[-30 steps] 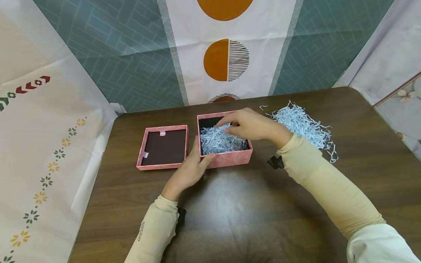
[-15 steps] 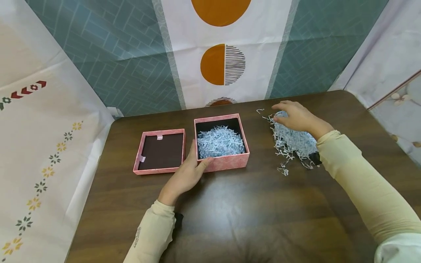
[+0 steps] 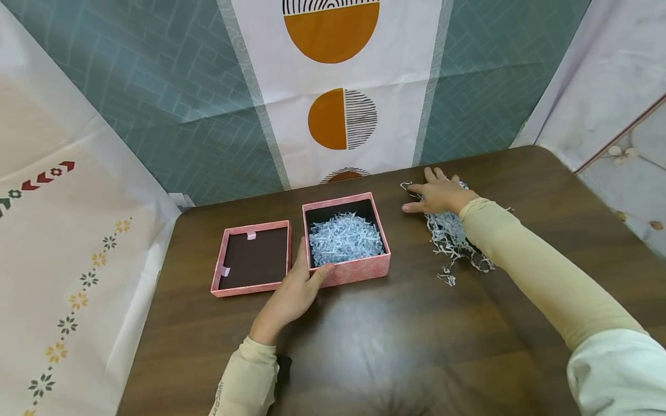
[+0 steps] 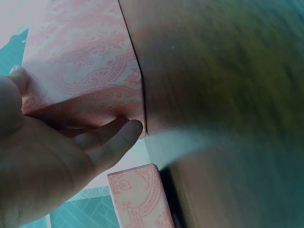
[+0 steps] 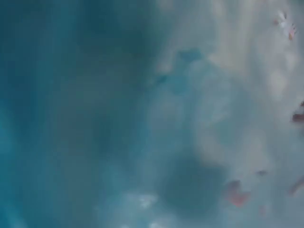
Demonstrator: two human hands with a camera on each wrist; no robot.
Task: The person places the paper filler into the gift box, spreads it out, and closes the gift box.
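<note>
A pink patterned box (image 3: pixel 359 271) with a black inside stands in mid-table, holding light blue shredded paper (image 3: pixel 344 238). My left hand (image 3: pixel 291 292) holds its near left corner, thumb at the front and fingers along the left side; the left wrist view shows the fingers (image 4: pixel 116 142) against the patterned wall. Over a loose pile of the same shredded paper (image 3: pixel 447 231), my right hand (image 3: pixel 439 193) reaches with fingers spread, partly covering it. The right wrist view is a blur of pale blue paper.
Left of the box lies its shallow pink lid (image 3: pixel 252 260), dark inside upward, with small ribbon tabs. A few stray shreds (image 3: pixel 447 278) lie before the pile. Patterned cloths (image 3: pixel 208 138) hang behind and beside the wooden table (image 3: pixel 364 346).
My right hand has moved from above the box, where it was over the paper, right to the loose pile. My left hand stays at the box. The head view has shifted.
</note>
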